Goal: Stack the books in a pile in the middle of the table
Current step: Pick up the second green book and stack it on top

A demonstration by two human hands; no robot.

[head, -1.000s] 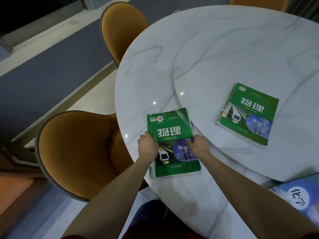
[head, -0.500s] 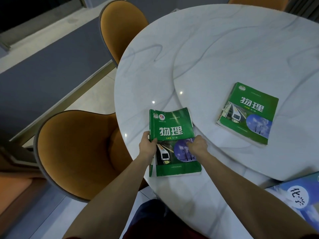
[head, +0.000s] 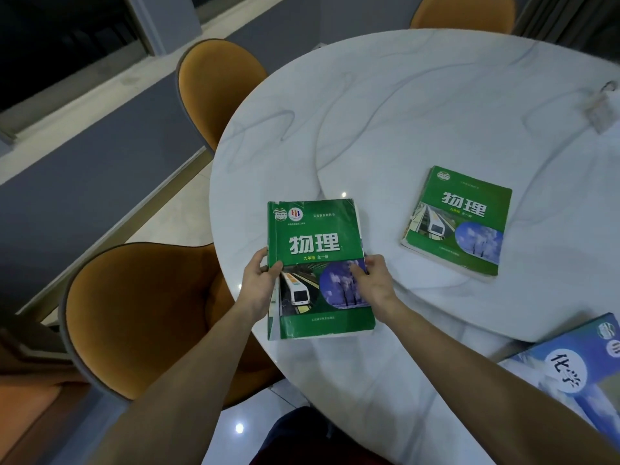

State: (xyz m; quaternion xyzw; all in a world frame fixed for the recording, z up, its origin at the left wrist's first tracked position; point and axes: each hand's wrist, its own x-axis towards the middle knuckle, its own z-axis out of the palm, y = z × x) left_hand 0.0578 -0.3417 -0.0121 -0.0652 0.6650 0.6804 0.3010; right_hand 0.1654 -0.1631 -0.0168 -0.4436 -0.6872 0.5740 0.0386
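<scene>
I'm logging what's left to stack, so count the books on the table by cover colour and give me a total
Green books: 2, the held green book gripped by the left hand and right hand, and the lying green book
Blue books: 1, the blue book at the table's near right edge
Total: 3

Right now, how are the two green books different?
The near green book is gripped by the left hand and right hand; the far green book lies untouched on the table. The near one sits by the table's edge, the far one farther in. Their covers match.
</scene>
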